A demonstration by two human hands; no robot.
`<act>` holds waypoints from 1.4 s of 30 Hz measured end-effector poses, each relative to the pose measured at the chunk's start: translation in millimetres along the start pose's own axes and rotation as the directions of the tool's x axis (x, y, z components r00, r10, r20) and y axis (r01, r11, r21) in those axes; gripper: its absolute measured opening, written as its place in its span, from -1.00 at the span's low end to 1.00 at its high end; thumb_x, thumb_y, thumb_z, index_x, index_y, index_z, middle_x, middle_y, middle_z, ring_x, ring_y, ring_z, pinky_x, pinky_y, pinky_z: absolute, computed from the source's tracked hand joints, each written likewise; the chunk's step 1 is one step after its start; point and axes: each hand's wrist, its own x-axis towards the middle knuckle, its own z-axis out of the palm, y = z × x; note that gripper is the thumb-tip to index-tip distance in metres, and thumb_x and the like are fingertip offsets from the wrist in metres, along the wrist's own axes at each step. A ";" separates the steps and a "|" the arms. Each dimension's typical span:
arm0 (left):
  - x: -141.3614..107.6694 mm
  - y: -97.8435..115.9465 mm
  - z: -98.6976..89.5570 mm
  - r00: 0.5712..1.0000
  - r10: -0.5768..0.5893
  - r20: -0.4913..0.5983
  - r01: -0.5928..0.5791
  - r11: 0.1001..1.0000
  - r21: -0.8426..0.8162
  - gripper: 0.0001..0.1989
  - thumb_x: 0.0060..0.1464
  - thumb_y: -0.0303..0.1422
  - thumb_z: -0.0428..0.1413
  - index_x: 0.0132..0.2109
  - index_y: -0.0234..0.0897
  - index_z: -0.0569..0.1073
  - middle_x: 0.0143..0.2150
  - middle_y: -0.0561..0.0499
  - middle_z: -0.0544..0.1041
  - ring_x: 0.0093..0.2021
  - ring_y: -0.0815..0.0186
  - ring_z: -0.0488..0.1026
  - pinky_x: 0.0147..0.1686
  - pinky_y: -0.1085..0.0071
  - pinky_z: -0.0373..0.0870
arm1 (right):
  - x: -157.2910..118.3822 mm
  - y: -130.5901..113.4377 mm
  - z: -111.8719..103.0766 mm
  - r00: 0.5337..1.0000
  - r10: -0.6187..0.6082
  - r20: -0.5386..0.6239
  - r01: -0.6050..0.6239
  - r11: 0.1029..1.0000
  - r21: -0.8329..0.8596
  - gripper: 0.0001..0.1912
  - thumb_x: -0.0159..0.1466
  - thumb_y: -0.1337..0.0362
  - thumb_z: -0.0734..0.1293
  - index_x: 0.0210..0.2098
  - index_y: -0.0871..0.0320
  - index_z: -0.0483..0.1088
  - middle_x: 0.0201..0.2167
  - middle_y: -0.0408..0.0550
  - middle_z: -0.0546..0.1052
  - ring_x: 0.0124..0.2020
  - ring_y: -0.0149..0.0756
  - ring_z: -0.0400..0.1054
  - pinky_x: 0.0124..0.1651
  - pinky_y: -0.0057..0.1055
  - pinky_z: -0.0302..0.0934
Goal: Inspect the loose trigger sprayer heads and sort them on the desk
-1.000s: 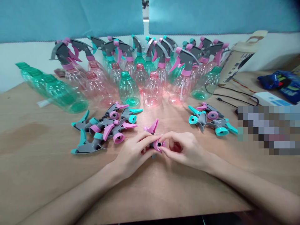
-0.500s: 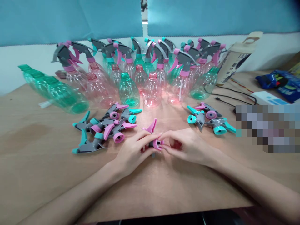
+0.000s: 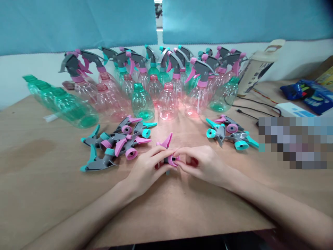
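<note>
Just below the frame's centre, holds a sprayer [image 3: 169, 160] in the curled left hand [image 3: 148, 168]; pinches its collar between thumb and forefinger of the right hand [image 3: 205, 165]. Has loose sprayers [image 3: 121, 145] on either side, bottles [image 3: 168, 106] above.

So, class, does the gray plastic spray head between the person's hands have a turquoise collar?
No, its round plastic collar is pink.

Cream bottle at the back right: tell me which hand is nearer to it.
Right. The right hand is in front of the cream bottle and to its left; the left hand is farther left.
</note>
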 end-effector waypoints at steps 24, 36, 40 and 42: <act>1.8 3.9 -2.0 0.998 -0.055 -0.016 0.055 0.998 0.006 -0.72 0.13 -0.44 0.12 0.01 -0.26 0.43 -0.13 -0.02 0.50 -0.31 0.38 0.45 -0.32 0.48 0.43 | 5.2 2.5 -4.6 0.998 -0.048 0.028 0.047 0.998 0.037 -0.86 0.25 0.33 0.29 -0.22 0.21 0.45 -0.56 -0.18 0.49 -0.59 -0.49 0.26 -0.46 -0.53 0.11; 28.9 52.4 35.8 0.995 -0.067 -0.069 0.046 0.961 -0.272 -0.65 0.02 -0.38 0.22 -0.05 -0.26 0.32 -0.36 0.08 0.47 -0.55 0.49 0.34 -0.55 0.58 0.33 | -37.0 -30.0 -57.0 0.928 0.363 0.078 -0.368 0.928 0.054 -0.52 0.09 0.03 0.42 -0.11 0.14 0.26 -0.40 -0.16 0.47 -0.44 -0.36 0.36 -0.43 -0.48 0.18; 42.5 68.1 57.6 0.998 0.002 -0.069 -0.023 0.950 -0.311 -0.68 0.04 -0.44 0.18 -0.05 -0.25 0.30 -0.42 0.11 0.41 -0.54 0.48 0.35 -0.56 0.58 0.33 | -58.5 -25.2 -64.2 0.917 0.399 0.007 -0.397 0.910 0.120 -0.67 0.22 0.12 0.34 -0.11 0.12 0.23 -0.36 -0.16 0.44 -0.45 -0.41 0.34 -0.44 -0.52 0.21; 46.1 75.5 65.2 0.999 0.022 -0.027 -0.029 0.948 -0.316 -0.63 0.04 -0.47 0.16 0.00 -0.23 0.28 -0.39 0.11 0.43 -0.56 0.49 0.35 -0.56 0.59 0.33 | -70.1 -19.4 -69.9 0.905 0.424 -0.014 -0.420 0.899 0.122 -0.74 0.27 0.15 0.28 -0.11 0.11 0.22 -0.42 -0.19 0.41 -0.53 -0.45 0.31 -0.51 -0.55 0.19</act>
